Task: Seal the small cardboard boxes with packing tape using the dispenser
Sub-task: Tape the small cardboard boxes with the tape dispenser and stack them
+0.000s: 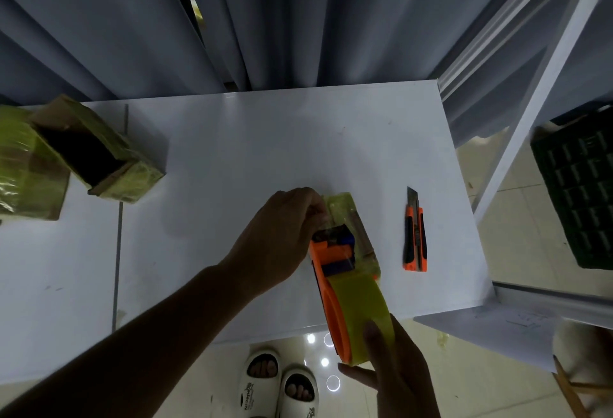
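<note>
far left: taped box point(20, 165), open box point(99, 152) on table point(232, 152) | centre: left hand point(282, 235) pinches tape end on small box point(348, 218) | step: laying tape | right hand point(394, 371) curled round dispenser point(345, 288) | next: likely pull dispenser back, cut | right: knife point(415, 235)

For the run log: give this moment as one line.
left hand: steadying small box | right hand: gripping tape dispenser on box | utility knife: idle on table
</note>
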A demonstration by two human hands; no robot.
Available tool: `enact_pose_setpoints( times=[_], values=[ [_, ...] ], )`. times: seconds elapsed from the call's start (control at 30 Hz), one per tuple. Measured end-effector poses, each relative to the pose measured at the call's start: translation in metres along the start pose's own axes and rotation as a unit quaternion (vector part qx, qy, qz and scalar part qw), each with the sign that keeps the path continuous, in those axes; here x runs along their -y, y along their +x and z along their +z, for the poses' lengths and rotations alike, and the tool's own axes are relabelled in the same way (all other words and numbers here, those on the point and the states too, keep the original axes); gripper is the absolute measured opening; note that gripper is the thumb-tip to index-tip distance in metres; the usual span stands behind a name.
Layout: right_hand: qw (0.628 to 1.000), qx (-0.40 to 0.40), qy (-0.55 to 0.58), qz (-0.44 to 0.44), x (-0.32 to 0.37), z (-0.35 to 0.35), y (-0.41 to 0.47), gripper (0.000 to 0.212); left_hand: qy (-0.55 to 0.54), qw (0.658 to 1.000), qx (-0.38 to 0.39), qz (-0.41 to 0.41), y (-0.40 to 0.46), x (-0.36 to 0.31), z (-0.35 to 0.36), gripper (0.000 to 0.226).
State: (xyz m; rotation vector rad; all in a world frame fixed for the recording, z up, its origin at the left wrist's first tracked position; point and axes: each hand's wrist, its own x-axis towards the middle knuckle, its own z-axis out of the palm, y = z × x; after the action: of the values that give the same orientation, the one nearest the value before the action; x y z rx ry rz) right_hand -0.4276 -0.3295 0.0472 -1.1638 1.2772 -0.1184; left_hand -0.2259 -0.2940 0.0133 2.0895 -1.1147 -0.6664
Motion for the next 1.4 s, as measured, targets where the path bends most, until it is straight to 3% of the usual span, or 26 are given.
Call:
enact_pose_setpoints(
  times=[0.03,0.13,0.23,0.4,0.53,0.7,0.9,1.03,1.13,1.23,1.4],
  values=[
    [0.999,-0.025,-0.039,-0.022,0.002,0.000,0.001,0.083,0.008,1.000,-0.003,0.005,-0.001,-0.001,0.000,0.017],
    [0.987,-0.066,-0.122,-0.075,0.001,0.000,0.004,0.032,0.060,0.997,-0.002,0.042,-0.003,-0.003,-0.002,0.021],
    [0.986,-0.058,-0.131,-0.088,-0.001,0.004,0.004,0.018,0.100,0.991,-0.016,0.086,-0.005,-0.007,-0.004,0.016],
    [0.990,-0.046,-0.100,-0.089,-0.006,0.008,0.003,0.037,0.073,0.993,-0.035,0.087,-0.012,-0.011,-0.006,0.014],
    [0.991,-0.042,-0.104,-0.069,-0.003,0.004,0.010,0.037,0.060,0.991,-0.051,0.108,-0.016,-0.012,-0.005,0.014],
    [0.989,-0.074,-0.119,-0.052,0.001,0.005,0.015,0.050,0.094,0.974,-0.096,0.183,-0.021,-0.013,0.001,0.025],
    [0.988,-0.075,-0.128,-0.038,-0.003,0.004,0.017,0.030,0.084,0.970,-0.128,0.188,-0.031,-0.006,0.010,0.021],
    [0.976,-0.080,-0.193,-0.052,-0.001,0.008,0.015,0.056,0.124,0.964,-0.133,0.192,-0.029,-0.009,0.013,0.022],
    [0.966,-0.085,-0.237,-0.066,0.003,0.007,0.013,0.079,0.119,0.972,-0.130,0.153,-0.027,-0.014,0.012,0.027],
    [0.962,-0.084,-0.251,-0.074,0.008,0.007,0.011,0.076,0.111,0.982,-0.120,0.099,-0.024,-0.021,0.011,0.029],
    [0.958,-0.049,-0.271,-0.082,0.018,0.006,0.012,0.074,0.001,0.993,-0.092,-0.070,-0.008,-0.022,0.006,0.020]
  ],
)
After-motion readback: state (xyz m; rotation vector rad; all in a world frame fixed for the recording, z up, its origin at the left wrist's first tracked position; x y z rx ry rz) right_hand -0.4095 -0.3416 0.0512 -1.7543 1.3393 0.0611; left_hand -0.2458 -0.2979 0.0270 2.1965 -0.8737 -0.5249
